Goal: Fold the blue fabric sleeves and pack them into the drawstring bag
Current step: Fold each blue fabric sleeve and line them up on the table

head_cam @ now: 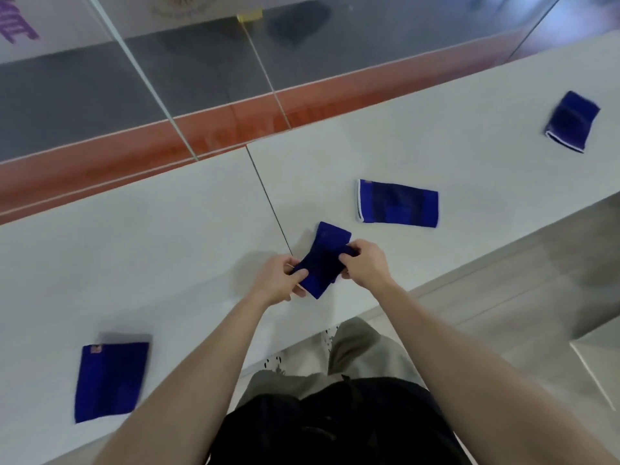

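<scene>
A dark blue fabric sleeve (324, 260) is held just above the white table (167, 236), between both hands. My left hand (280, 280) pinches its left edge with thumb on top, and my right hand (364, 263) grips its right edge with curled fingers. Three more blue sleeves lie flat on the table: one (397, 203) just beyond my right hand, one (572, 121) at the far right, one (110, 380) at the near left. No drawstring bag is in view.
A glass wall with metal frames (151, 88) runs along the table's far edge, with an orange strip (167, 146) at its foot. The table's near edge passes just below my hands. A grey floor (520, 297) and a white ledge (597, 357) are at the right.
</scene>
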A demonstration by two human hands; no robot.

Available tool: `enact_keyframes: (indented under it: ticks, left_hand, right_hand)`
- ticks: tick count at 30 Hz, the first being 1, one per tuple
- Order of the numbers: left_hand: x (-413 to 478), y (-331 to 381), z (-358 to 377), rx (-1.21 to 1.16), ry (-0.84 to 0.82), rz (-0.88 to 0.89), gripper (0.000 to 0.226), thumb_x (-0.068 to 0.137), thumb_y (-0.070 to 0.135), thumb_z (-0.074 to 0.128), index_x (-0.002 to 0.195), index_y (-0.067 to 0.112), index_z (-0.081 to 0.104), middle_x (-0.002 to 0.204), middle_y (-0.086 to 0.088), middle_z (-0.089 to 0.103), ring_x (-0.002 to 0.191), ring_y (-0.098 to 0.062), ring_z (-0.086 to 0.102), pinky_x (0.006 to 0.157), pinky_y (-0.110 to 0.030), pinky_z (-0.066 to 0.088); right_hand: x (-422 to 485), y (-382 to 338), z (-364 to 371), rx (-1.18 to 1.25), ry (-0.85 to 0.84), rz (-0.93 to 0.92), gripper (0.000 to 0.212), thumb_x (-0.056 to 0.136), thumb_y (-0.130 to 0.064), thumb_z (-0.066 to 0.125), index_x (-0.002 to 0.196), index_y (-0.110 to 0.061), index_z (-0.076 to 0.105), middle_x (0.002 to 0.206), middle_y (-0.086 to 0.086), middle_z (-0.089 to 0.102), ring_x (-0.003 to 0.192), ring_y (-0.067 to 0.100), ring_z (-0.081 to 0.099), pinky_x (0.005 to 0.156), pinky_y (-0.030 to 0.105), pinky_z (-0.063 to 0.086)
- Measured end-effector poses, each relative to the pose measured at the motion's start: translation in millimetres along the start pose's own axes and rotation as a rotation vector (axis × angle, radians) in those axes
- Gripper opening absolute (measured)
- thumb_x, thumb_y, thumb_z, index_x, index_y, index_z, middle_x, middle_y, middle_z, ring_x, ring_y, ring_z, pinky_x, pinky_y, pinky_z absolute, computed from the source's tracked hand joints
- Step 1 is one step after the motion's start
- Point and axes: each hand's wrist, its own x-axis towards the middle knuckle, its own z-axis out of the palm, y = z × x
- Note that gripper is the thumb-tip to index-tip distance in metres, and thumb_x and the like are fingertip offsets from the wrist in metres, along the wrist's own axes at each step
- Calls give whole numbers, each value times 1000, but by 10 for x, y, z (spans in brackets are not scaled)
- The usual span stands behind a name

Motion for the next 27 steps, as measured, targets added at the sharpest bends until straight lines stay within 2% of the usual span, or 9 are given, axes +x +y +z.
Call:
enact_keyframes:
  ticks: [3,6,10,14,18,24,27]
  left_hand:
    - [13,101,170,21,160,11,15,106,31,75,104,22,62,98,0,85,66,-15,82,71,-32,58]
    - [79,168,289,42,246,-30,17,105,33,75,104,21,62,95,4,85,62,-12,81,71,-33,58]
    - [148,202,474,-7,371,-163,15,105,33,73,107,20,66,93,6,84,66,-10,82,68,-32,56]
    - [166,164,652,7,490,-230,14,97,32,78,99,21,69,90,3,82,76,-17,82,74,-44,69]
    - [169,136,741,11,598,-272,13,93,28,80,90,21,69,87,1,79,81,-23,80,82,-48,68]
    - [229,58,814,51,692,-281,16,91,24,83,85,23,68,81,3,77,76,-23,78,80,-48,67]
    - [239,97,838,99,731,-290,17,94,24,82,85,22,68,78,4,75,76,-23,75,79,-47,65]
  right_hand:
    - [198,8,-116,-65,12,-53,11,98,-18,67,109,-20,70,90,2,79,82,24,79,83,49,68]
    - [458,-29,-210,-170,-47,-143,10,95,-20,65,104,-21,70,89,1,78,85,24,77,81,49,67]
    - [758,-97,-343,-310,-141,-225,8,96,-20,66,101,-20,72,86,2,78,87,24,76,79,43,66]
    - [928,-121,-400,-393,-230,-288,7,96,-22,68,100,-19,72,84,2,77,83,23,74,73,39,64]
    - [1017,-143,-383,-452,-282,-360,7,98,-26,69,94,-21,65,87,0,73,83,21,70,63,33,52]
    - [1096,-142,-343,-544,-285,-448,11,97,-26,71,99,-15,70,89,2,71,85,23,67,71,36,57]
    - [1135,-150,-338,-558,-291,-461,10,96,-24,71,95,-15,68,86,1,69,83,23,68,69,37,57]
